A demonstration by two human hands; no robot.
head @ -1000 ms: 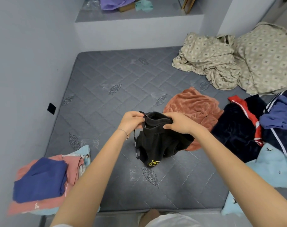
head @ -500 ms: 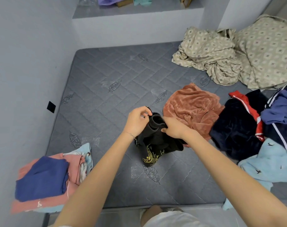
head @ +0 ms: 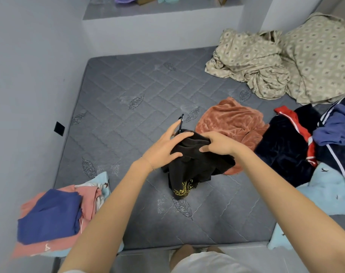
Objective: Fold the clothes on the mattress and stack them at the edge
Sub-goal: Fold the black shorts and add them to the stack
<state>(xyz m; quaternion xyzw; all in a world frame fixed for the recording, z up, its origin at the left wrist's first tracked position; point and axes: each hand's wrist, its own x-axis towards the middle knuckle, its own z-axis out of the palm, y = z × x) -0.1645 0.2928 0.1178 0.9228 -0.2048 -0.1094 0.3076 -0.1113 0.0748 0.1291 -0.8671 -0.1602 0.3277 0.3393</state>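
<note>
Black garment [head: 195, 166] hangs bunched below the curled, gripping fingers of the right hand [head: 219, 143], while the left hand [head: 163, 149] lays straight, spread fingers against its side.

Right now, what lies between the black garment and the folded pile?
Between the black garment and the folded pile is only bare mattress, with the left forearm above, per head view.

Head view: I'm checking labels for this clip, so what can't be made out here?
All in the head view:
The black garment: its type; bunched, top covered by the left hand and right hand.
The yellow print: crumpled, unreadable.
The light blue garment: cut off by the right edge.
The folded stack: lower layers hidden under the navy piece.
</note>
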